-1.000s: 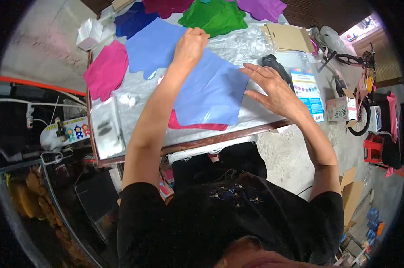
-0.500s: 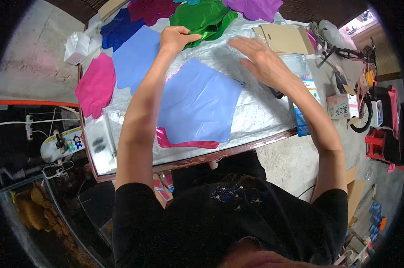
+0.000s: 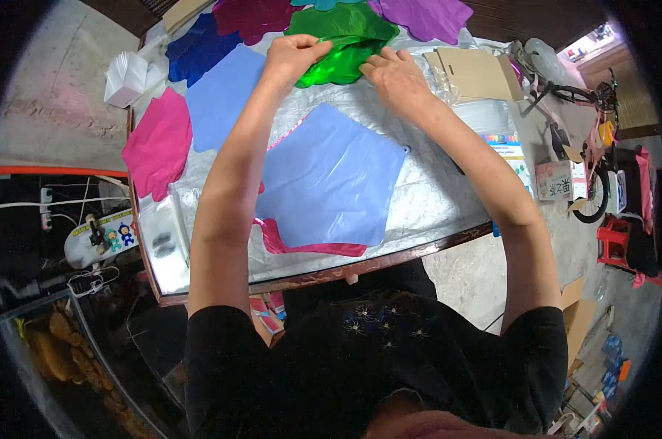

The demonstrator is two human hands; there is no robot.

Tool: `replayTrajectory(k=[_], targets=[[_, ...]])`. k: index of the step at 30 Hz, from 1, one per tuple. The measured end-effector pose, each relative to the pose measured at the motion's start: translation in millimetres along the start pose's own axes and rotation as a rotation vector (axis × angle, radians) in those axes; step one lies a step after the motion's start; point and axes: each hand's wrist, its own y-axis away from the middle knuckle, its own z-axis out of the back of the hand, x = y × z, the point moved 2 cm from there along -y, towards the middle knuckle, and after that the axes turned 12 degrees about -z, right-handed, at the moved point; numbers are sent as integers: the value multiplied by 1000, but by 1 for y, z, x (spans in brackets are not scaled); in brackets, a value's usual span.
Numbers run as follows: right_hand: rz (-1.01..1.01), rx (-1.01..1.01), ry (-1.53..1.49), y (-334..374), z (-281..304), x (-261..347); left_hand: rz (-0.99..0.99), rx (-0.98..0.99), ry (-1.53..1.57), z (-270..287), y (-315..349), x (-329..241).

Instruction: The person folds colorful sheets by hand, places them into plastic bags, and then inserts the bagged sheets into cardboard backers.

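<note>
Ideally, keep tension even: the left hand (image 3: 288, 58) pinches the green foil balloon (image 3: 338, 67) on its left; the right hand (image 3: 398, 79) curls at its right edge, grip unclear.

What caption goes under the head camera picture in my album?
Left hand pinches a shiny green sheet, right hand at its edge, beyond a pale blue sheet.

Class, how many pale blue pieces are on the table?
2. The nearer pale blue piece lies between the left forearm and right forearm; the farther pale blue piece lies left of the green piece, partly behind the left forearm. More may be hidden underneath.
</note>
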Motion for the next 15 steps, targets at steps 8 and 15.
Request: replayTrajectory(k=[8, 15], targets=[[-42, 54, -349, -54, -32, 2, -212, 85, -230, -5, -22, -28], [-139, 14, -326, -58, -50, -5, -155, 38, -380, 35, -47, -115]])
